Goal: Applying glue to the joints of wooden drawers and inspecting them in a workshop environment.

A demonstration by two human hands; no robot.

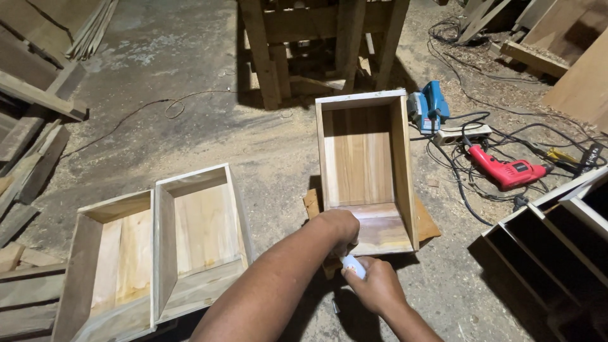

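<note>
An open wooden box stands on the sawdust-covered floor in front of me, resting on a flat board. My left hand is closed against the near left corner of this box. Just below it, my right hand grips a small white bottle whose tip points up toward the box's near edge. What lies under my left hand is hidden.
Two more open wooden boxes sit side by side at the left. A red drill, a blue power tool, a power strip and tangled cables lie at the right. Dark-slotted wooden frames stand at far right; a timber bench behind.
</note>
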